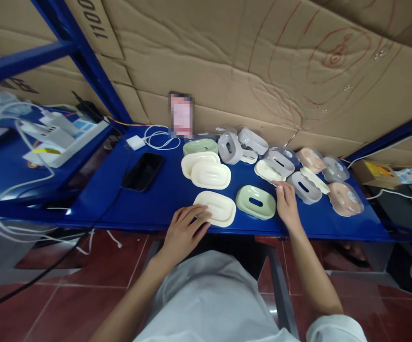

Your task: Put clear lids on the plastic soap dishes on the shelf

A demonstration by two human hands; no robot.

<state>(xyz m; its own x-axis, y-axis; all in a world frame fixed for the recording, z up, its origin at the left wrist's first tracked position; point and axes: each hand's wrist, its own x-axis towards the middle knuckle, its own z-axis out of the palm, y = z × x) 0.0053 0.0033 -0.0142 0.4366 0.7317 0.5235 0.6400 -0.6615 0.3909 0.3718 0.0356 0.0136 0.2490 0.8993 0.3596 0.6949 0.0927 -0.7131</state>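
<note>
Left hand (pixel 186 229): open, palm down, fingers spread, resting on the near end of a cream tray (pixel 218 208). That tray lies flat at the front edge of the blue surface (pixel 163 199). Right hand (pixel 287 205): open, flat, fingers together. Its fingertips (pixel 280 186) reach the edge of a cream lid (pixel 267 171); cannot tell whether they touch it. Neither hand grips anything. Green dish (pixel 256 202), with a slot in its floor, sits between the two hands, just beside the cream tray and the right hand.

Beyond the left hand: two more cream trays (pixel 206 171), overlapping, with a pale green tray (pixel 201 146) behind them. Beyond and outward of the right hand: grey dishes (pixel 304 187) and pink dishes (pixel 344 198), crowded together, some under clear covers. Outward of the left hand: black phone (pixel 142 172) lying flat, and past it a white charger (pixel 135 142) with a looped cable (pixel 159 138).

Room: creased cardboard (pixel 227 61) with red pen marks lines the wall behind the surface. Blue steel frame (pixel 85 57) slants up beyond the left hand. Further outward of that hand, a second blue shelf (pixel 6 166) carries white cables and boxes. Red tiled floor (pixel 67 304) lies below both hands.
</note>
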